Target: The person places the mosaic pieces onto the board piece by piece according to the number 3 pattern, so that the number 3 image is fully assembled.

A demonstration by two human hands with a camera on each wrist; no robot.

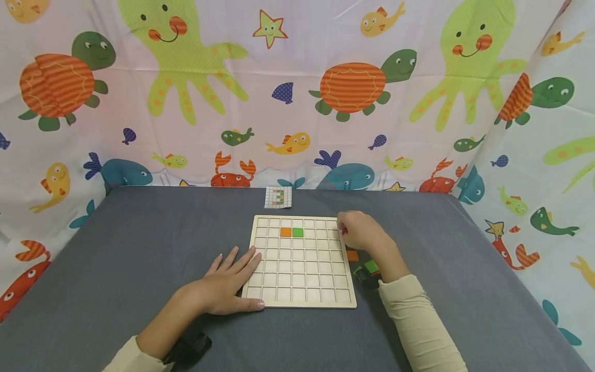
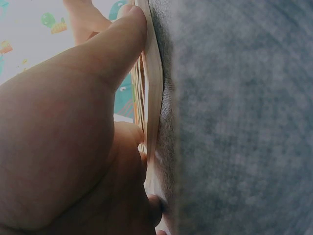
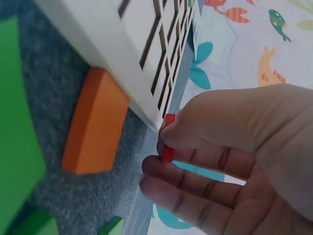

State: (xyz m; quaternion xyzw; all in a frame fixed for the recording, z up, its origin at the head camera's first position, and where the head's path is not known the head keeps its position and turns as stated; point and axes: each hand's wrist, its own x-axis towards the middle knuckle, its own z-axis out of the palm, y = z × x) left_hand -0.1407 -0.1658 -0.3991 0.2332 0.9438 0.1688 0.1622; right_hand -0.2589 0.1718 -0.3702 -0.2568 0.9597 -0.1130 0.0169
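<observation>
A wooden grid board lies on the grey table, with an orange tile and a green tile side by side in its second row from the back. My left hand rests with spread fingers on the board's left edge, thumb at the near corner. At the far right corner, my right hand pinches a small red tile between thumb and finger. Beside the board's right edge lies a loose orange tile, with green tiles nearer the right wrist.
Behind the board a small card with a printed coloured grid lies on the table. A sea-animal curtain hangs along the back and sides. Dark wrist cameras sit under both forearms.
</observation>
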